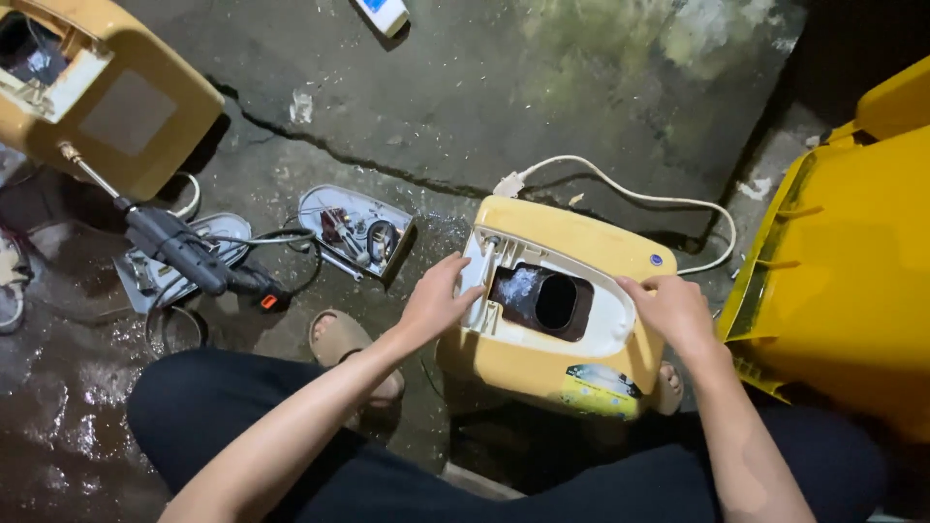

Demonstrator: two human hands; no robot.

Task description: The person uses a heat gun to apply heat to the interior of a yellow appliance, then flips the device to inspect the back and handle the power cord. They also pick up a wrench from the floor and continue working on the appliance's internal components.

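A yellow water-heater casing [581,242] lies on the wet concrete floor between my knees, its white end frame and dark round opening [542,302] facing up. My left hand [436,302] grips the left edge of the white frame. Over on the casing's right rim, my right hand [673,308] presses with fingers curled. A white power cord [639,194] runs from the casing's far end and loops to the right.
A second yellow casing [126,97] sits at the far left. A black spray gun [189,254] with hose lies beside a removed cover plate [354,230] holding small parts. A large yellow bin [852,281] stands close on the right. My sandalled foot [344,339] rests near the casing.
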